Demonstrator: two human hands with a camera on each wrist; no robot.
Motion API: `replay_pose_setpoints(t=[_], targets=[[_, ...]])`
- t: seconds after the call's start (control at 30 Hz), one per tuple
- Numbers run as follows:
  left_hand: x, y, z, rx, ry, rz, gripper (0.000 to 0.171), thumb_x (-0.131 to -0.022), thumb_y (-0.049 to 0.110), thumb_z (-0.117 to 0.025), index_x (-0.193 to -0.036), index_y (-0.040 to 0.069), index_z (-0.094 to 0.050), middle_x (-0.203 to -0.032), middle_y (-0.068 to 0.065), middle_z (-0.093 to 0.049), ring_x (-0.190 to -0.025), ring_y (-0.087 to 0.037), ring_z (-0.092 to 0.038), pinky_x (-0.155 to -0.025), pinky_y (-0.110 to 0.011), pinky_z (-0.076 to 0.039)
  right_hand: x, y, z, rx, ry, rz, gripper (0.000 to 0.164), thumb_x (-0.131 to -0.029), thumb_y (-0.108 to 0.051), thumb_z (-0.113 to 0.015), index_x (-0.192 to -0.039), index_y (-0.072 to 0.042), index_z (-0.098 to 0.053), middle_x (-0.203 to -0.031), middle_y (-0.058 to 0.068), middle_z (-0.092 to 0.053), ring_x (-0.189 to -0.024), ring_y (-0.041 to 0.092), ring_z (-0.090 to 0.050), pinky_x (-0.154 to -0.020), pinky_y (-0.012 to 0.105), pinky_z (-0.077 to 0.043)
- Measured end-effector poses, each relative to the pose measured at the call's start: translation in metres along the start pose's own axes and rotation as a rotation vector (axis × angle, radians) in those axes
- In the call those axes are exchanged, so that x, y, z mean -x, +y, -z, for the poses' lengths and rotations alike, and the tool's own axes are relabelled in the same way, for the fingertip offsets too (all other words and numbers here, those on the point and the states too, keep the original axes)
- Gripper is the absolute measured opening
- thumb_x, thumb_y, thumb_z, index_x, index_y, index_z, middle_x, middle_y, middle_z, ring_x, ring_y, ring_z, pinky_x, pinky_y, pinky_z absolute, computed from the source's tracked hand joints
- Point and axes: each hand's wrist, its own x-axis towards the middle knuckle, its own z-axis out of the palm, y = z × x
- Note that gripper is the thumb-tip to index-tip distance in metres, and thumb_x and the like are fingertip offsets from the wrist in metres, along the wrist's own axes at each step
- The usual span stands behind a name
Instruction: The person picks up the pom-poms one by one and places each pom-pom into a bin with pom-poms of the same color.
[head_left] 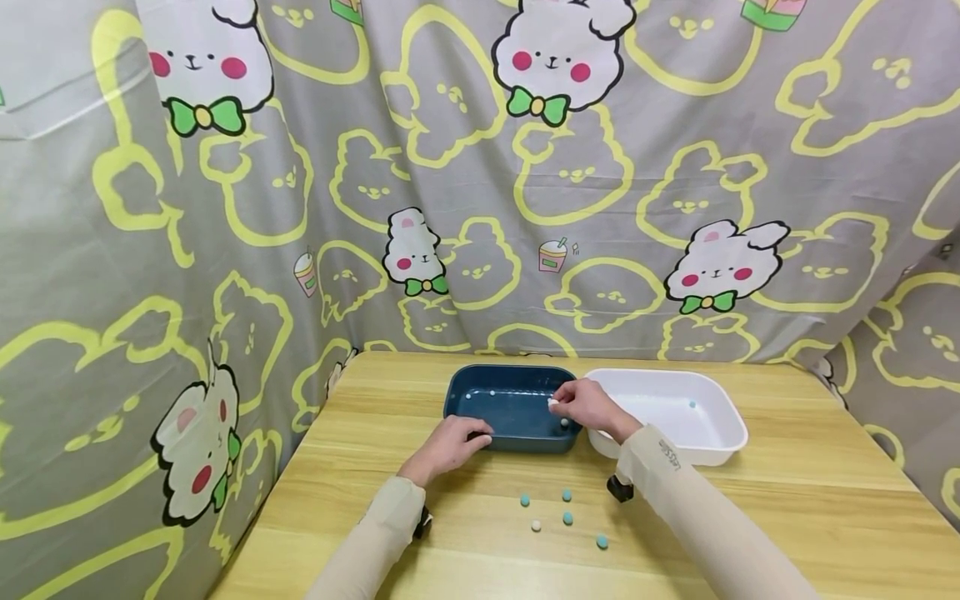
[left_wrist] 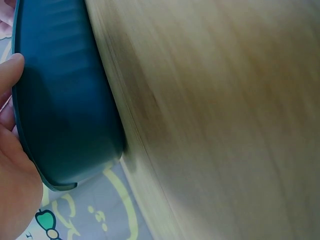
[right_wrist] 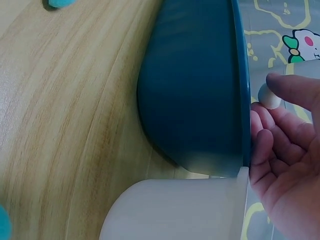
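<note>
My right hand (head_left: 592, 404) pinches a small white ball (right_wrist: 269, 96) between thumb and fingers, above the right end of a dark blue basin (head_left: 513, 445). In the right wrist view, the other fingers curl near the basin's rim. My left hand (head_left: 448, 448) holds the rim at the basin's front left, with the thumb (left_wrist: 12, 70) at the edge and the fingers partly hidden behind it. Several small pale balls lie inside this basin, one of them a whitish ball (head_left: 564, 422) near its right end. Beside it stands a white basin (head_left: 723, 454) with a blue ball (head_left: 692, 404) inside.
On the wooden table (head_left: 360, 417), in front of the basins, lie several blue balls, such as the nearest blue ball (head_left: 602, 542), and a white ball (head_left: 536, 526). A grey patterned curtain (head_left: 480, 183) hangs behind the table and along its sides.
</note>
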Motion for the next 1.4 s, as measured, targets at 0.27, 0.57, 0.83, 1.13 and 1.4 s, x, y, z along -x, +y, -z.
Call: replay_pose_setpoints(t=[0.27,0.57,0.83,1.13,1.4], targets=[[0.0,-0.002,-0.001,0.0,-0.009,0.011,0.016,-0.095,0.025,-0.058,-0.102,0.019,-0.071,-0.096,0.008,-0.068,-0.089,-0.007,-0.062,-0.079,-0.027,-0.05,0.0,-0.003,0.0,0.028,0.001,-0.004,0.014,-0.087,-0.018,-0.069,-0.093,-0.005,-0.07,-0.081,0.0,-0.063,-0.07,0.014,-0.057,-0.067,0.033,-0.05],[0.0,0.0,0.001,-0.001,-0.002,0.0,0.015,-0.095,0.024,-0.058,-0.102,0.019,-0.071,-0.096,0.008,-0.068,-0.089,-0.007,-0.062,-0.08,-0.028,-0.05,-0.004,-0.003,0.001,0.043,0.004,-0.013,0.014,-0.087,-0.018,-0.068,-0.093,-0.005,-0.069,-0.082,0.001,-0.063,-0.07,0.014,-0.057,-0.066,0.033,-0.051],[0.0,0.002,0.001,-0.004,0.001,0.005,0.015,-0.095,0.023,-0.058,-0.102,0.018,-0.071,-0.096,0.007,-0.068,-0.089,-0.008,-0.062,-0.08,-0.028,-0.05,-0.011,0.0,0.002,0.057,0.005,-0.016,0.012,-0.087,-0.018,-0.069,-0.089,-0.006,-0.07,-0.08,0.0,-0.063,-0.068,0.014,-0.057,-0.065,0.032,-0.05],[0.0,0.002,0.001,-0.008,0.004,0.005,0.015,-0.095,0.023,-0.059,-0.102,0.018,-0.072,-0.096,0.007,-0.068,-0.089,-0.007,-0.062,-0.079,-0.027,-0.05,-0.018,-0.001,0.004,0.046,-0.006,-0.044,0.012,-0.088,-0.016,-0.067,-0.083,-0.005,-0.068,-0.066,0.006,-0.062,-0.057,0.016,-0.053,-0.057,0.031,-0.046],[0.001,0.0,0.001,-0.016,0.011,-0.016,0.017,-0.096,0.024,-0.058,-0.103,0.017,-0.071,-0.097,0.006,-0.068,-0.09,-0.009,-0.062,-0.08,-0.028,-0.051,-0.023,0.001,0.006,0.04,-0.027,-0.049,0.012,-0.089,-0.015,-0.066,-0.085,-0.005,-0.07,-0.066,0.008,-0.063,-0.054,0.017,-0.054,-0.052,0.03,-0.046]])
